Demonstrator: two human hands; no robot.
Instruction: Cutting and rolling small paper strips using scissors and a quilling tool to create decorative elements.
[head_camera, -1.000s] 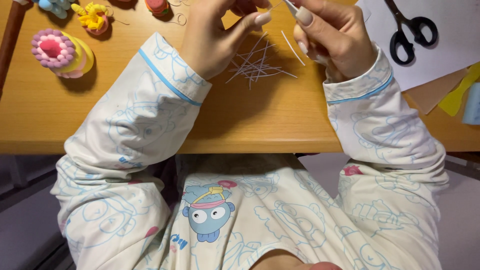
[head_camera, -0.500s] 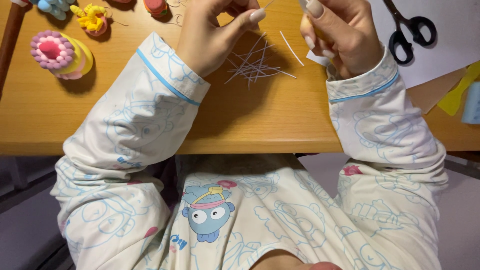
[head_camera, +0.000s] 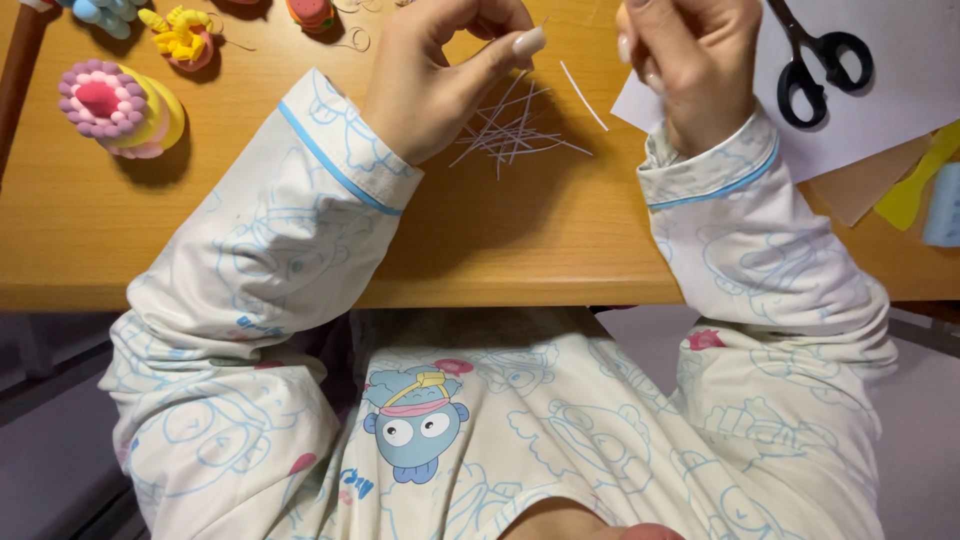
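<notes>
A loose heap of thin white paper slivers (head_camera: 515, 132) lies on the tan wooden table (head_camera: 300, 240), just below both raised hands. The left hand (head_camera: 440, 70) pinches fingertips together, seemingly on one sliver (too fine to confirm). The right hand (head_camera: 690, 65) is curled shut; what it holds I cannot tell. It looks like sorting strips singly, which needs a delicate pinch. Black-handled scissors (head_camera: 820, 65) rest on white paper (head_camera: 900, 90); a pink-and-yellow clay flower (head_camera: 120, 105) sits well apart.
</notes>
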